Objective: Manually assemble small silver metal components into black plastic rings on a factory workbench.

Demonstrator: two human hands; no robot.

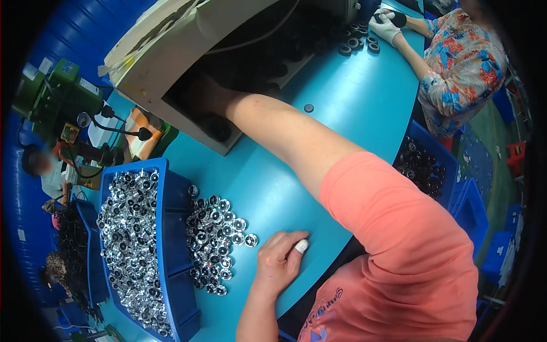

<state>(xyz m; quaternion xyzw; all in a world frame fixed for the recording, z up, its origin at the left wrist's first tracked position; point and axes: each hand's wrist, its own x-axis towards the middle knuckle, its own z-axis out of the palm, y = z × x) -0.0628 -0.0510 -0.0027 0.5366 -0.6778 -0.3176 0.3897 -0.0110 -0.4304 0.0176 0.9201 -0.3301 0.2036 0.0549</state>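
Note:
My left hand [279, 261] rests on the blue tabletop [268, 199] near its front edge. Its fingers are curled in, with white tape round the thumb tip, and nothing shows in them. Just left of it lies a loose pile of small shiny silver wheel-like parts [219, 228] with dark centres. My right arm stretches across the table into the dark opening of a large off-white box [154, 74]. Deep shadow inside covers my right hand [208, 97], so its fingers cannot be made out. Black round wheels [219, 130] lie dimly inside the box.
A blue bin [165, 228] full of silver parts stands at left, near a green machine [62, 97]. One small black disc [309, 108] lies mid-table. At far right, a gloved co-worker [461, 68] handles a black piece beside black rings [359, 43]. Another bin [436, 137] holds dark parts.

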